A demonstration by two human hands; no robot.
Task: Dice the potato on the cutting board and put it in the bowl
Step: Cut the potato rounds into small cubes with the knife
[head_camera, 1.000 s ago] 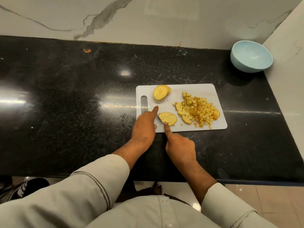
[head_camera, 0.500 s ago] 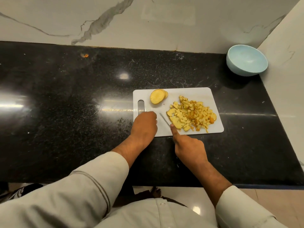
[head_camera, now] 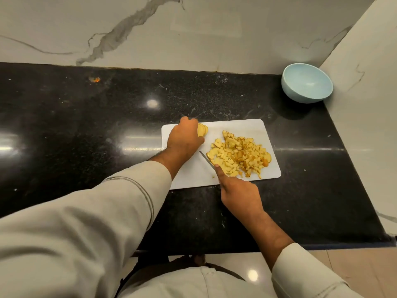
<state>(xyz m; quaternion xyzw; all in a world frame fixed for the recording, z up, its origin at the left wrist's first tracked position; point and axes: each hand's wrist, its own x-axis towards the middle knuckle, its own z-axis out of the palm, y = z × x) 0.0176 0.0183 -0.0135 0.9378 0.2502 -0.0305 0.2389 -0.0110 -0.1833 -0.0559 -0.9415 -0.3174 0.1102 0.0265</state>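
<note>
Potato slices [head_camera: 203,130], not yet diced, lie stacked at the far left corner of the cutting board [head_camera: 247,126], directly under and beside the fingertips of the left hand [head_camera: 184,136]. That hand arches over the stack with fingers curled down onto it; whether they grip the slices or only touch them cannot be told. The likely purpose is to draw the next slices toward the cutting zone.

The right hand [head_camera: 238,190] is wrapped around the handle of the knife [head_camera: 206,159], index finger extended along the spine for control. The blade projects beyond that fingertip, lying against the near left edge of the diced potato pile [head_camera: 240,154], probably to keep the pile clear.

The bowl [head_camera: 307,82] stands well apart, beyond the right fingers, in the counter's far corner, awaiting the dice.
</note>
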